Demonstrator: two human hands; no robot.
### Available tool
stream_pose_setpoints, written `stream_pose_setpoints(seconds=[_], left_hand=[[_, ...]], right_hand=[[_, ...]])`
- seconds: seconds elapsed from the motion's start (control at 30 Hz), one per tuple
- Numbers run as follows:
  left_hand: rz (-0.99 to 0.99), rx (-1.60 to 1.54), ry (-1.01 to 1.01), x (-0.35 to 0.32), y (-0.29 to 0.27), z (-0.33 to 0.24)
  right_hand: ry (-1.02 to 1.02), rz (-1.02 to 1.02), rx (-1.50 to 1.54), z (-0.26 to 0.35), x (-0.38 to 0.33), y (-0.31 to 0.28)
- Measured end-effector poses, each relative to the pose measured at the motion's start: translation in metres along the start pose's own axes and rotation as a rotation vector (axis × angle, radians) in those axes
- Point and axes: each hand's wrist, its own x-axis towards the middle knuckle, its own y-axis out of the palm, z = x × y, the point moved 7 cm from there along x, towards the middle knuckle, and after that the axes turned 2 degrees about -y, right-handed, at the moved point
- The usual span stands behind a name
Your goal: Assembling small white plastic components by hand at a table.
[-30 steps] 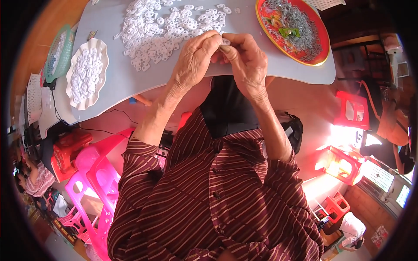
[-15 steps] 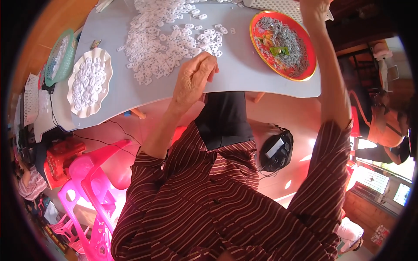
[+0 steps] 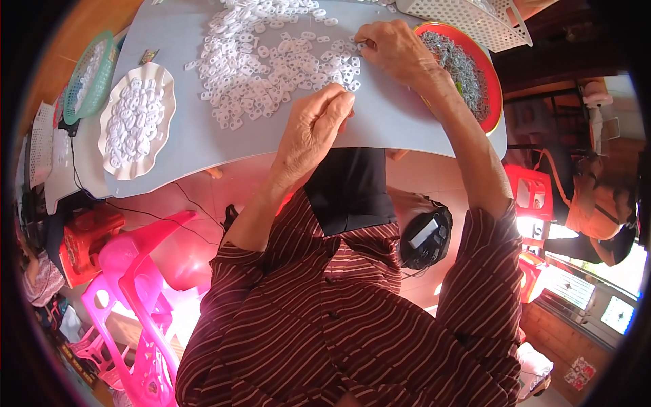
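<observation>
My left hand point(image 3: 315, 125) is curled closed at the near edge of a pile of small white oval plastic pieces with holes point(image 3: 271, 74). Whatever its fingers hold is hidden. Over the table, my right hand point(image 3: 397, 54) reaches in from the right with fingertips pinched at the pile's right side; what lies in the pinch is too small to make out. Under and beside my right forearm stands a round red dish with a gold rim point(image 3: 497, 102), holding a heap of small grey metal-looking pieces point(image 3: 468, 71).
A wavy-edged white dish point(image 3: 105, 146) of white pieces stands at the table's left, beside a green basket point(image 3: 107, 74). A white perforated basket point(image 3: 505, 30) is at the far right. Pink plastic chairs point(image 3: 146, 298) and a red stool point(image 3: 88, 247) stand below left.
My right hand has come from the far right, by the white basket, back across the red dish to the pile's right side. My left hand stays closed in nearly the same place.
</observation>
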Motion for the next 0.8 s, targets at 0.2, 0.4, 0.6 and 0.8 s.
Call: stream_pose_setpoints(seconds=[0.2, 0.4, 0.6, 0.8], left_hand=[[-0.044, -0.033, 0.078, 0.001, -0.002, 0.003], [-0.036, -0.009, 0.118, 0.002, -0.004, -0.001], [-0.044, 0.011, 0.122, 0.001, -0.003, 0.002], [-0.024, 0.018, 0.129, 0.001, -0.001, 0.001]], right_hand=[[0.009, -0.060, 0.036, 0.008, -0.007, -0.002], [0.035, -0.066, 0.136, 0.017, -0.024, -0.005], [0.060, -0.078, 0.105, -0.001, 0.001, -0.005], [-0.117, -0.027, 0.142, -0.004, 0.021, -0.001]])
